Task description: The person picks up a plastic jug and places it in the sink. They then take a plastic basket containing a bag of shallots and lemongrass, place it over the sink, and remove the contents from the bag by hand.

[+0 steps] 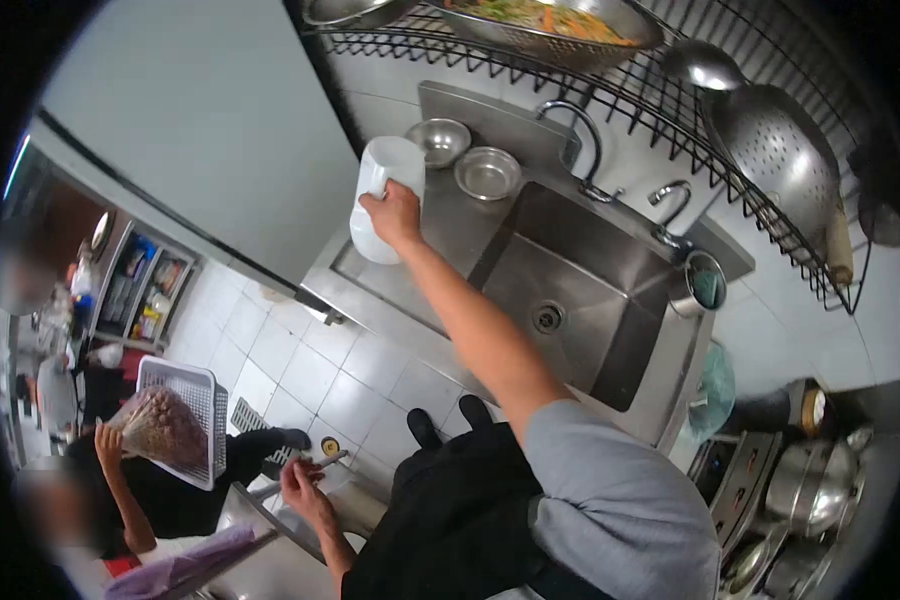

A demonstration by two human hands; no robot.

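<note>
My right hand (395, 215) is closed on the side of a white plastic jug (378, 245), over the left end of the steel counter (365, 278). Two small steel bowls (488, 173) stand just beyond it, near the backsplash. Low on the left, my left hand (307, 495) has its fingers curled at a grey handle-like bar (332, 459). What that bar belongs to is hard to make out.
To the right of the jug is a steel sink (550, 270) with two taps (595, 150). A black wire rack (610, 85) holding strainers hangs above. At lower left, another person holds a bag of reddish produce (165, 425) at a white basket (215, 410). Pots (810, 485) stand at right.
</note>
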